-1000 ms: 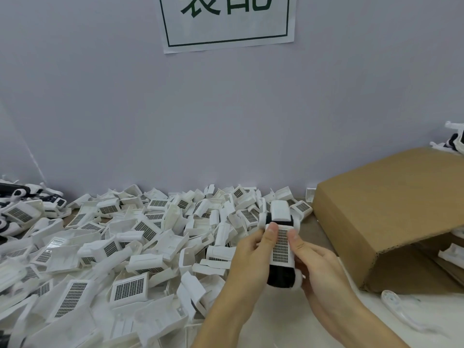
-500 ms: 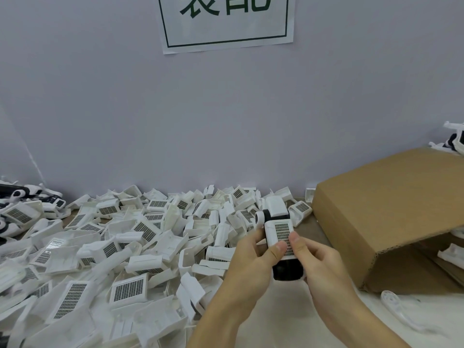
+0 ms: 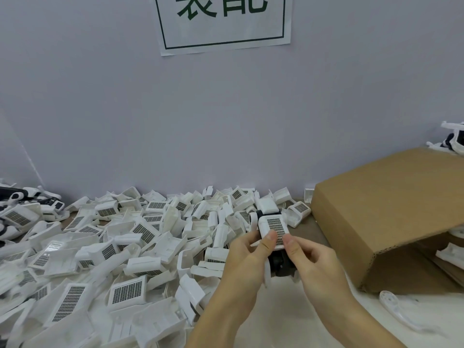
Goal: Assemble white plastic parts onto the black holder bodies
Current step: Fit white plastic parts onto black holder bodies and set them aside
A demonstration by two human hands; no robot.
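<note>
Both hands are meeting above the table: left hand (image 3: 247,257) and right hand (image 3: 310,262) are pinching a white plastic part (image 3: 272,228) onto a black holder body (image 3: 282,264), beside the white parts pile (image 3: 113,247) and cardboard box (image 3: 391,212).

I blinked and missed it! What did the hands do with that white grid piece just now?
The white part slid up along the black holder, toward its far end, and more black now shows below it. Both thumbs pushed it along; the left hand and right hand kept their hold. The pile and box stayed put.
</note>
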